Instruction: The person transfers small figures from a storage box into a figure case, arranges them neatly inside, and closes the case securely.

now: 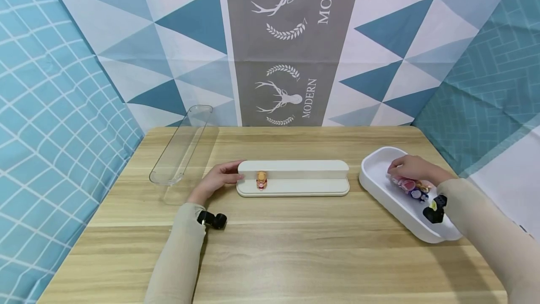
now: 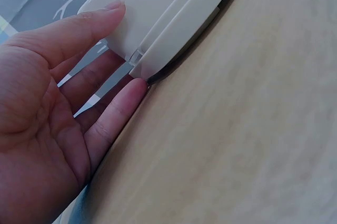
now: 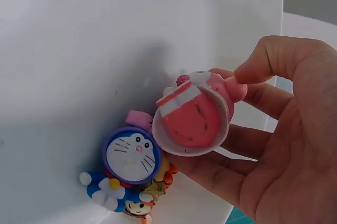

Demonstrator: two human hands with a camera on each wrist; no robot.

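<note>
A person in beige sleeves works at a light wood-grain desk (image 1: 287,257). The right hand (image 1: 415,168) has its grip closed on a pink figurine with a red, rounded underside (image 3: 197,119), pinched between thumb and fingers inside a deep white oblong tray (image 1: 377,168) at the desk's right. Just beside it in the tray lie a blue-and-white whiskered cat figurine (image 3: 134,155) and small gold and orange pieces (image 3: 152,190), partly hidden. The left hand (image 1: 217,179) grips the left end of a long cream stepped stand (image 1: 303,185), thumb on one side and fingers on the other. On the stand's lower step, near that hand, sits 1 small orange-topped figurine (image 1: 261,179). A clear plastic oblong cover (image 1: 181,144) stands at left; behind, a grey-and-blue printed cloth (image 1: 287,55) bears 2 white stag heads.
</note>
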